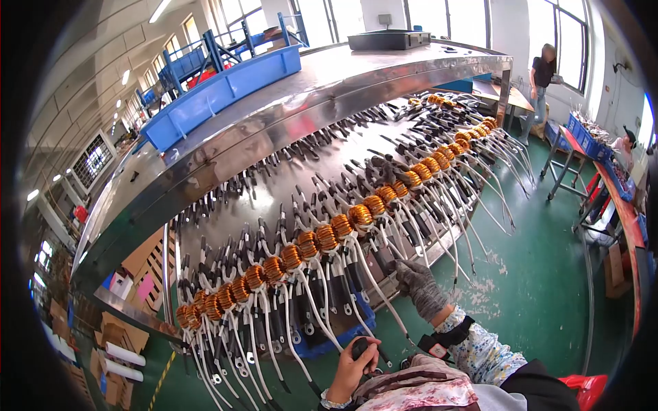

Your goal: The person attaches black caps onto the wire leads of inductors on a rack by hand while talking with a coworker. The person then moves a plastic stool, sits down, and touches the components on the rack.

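Grey knit covers the right hand [419,288], fingers bent at the near edge of the shelf [267,205]; whether they pinch anything, I can't tell. The bare left hand [364,363] curls round a black thing [359,348], just off that edge. Beyond, coils [308,244] line the near side, white leads [371,277] drooping over. Looks like handling among the leads; moving one calls for keeping it off its neighbours.
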Tool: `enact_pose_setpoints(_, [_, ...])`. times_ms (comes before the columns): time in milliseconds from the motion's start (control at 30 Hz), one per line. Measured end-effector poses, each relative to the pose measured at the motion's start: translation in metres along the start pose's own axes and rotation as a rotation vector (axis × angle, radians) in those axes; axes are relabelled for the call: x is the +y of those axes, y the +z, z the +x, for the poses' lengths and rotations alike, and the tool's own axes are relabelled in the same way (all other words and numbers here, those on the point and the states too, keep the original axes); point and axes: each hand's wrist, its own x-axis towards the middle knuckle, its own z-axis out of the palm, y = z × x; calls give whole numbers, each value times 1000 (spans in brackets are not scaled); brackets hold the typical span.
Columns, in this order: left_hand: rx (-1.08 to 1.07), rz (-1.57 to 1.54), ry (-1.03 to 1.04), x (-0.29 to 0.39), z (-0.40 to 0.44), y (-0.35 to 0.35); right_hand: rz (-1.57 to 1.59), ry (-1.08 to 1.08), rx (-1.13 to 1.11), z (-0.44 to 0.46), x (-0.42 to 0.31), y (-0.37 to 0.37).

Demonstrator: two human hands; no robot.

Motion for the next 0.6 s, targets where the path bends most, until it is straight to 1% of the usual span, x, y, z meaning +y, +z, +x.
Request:
enact_pose_setpoints(133, [1,-7,-1,1,1,0,-5,49,0,7,-10,3])
enact_pose_setpoints(200, [-9,5,2,2,1,1,-145,117,19,22,-9,5])
enact_pose_setpoints(233, [-10,7,1,2,1,2,-143,117,21,33,-6,5])
enact_pose_setpoints(300, [-16,-1,-5,3,1,4,-324,-20,-10,56,4,3])
enact_pose_setpoints(333, [-17,0,-3,3,1,5,-323,-22,-10,60,10,-1])
enact_pose_setpoints(400, [-20,-9,19,1,1,4,-537,-386,-35,61,28,-12])
enact_pose_setpoints(433, [-13,-16,25,0,0,2,-813,-697,178,61,42,-18])
enact_pose_setpoints(467, [-5,-35,24,-1,-1,0,-819,-698,165,65,47,-21])
enact_pose_setpoints(533, [8,-59,21,-2,-3,-2,-608,-345,165,71,55,-28])
enact_pose_setpoints(567, [-3,-83,7,-1,-3,-1,-557,-276,129,65,39,-19])
enact_pose_setpoints(600, [-16,-105,-8,1,-3,0,-556,-273,132,64,33,-19])
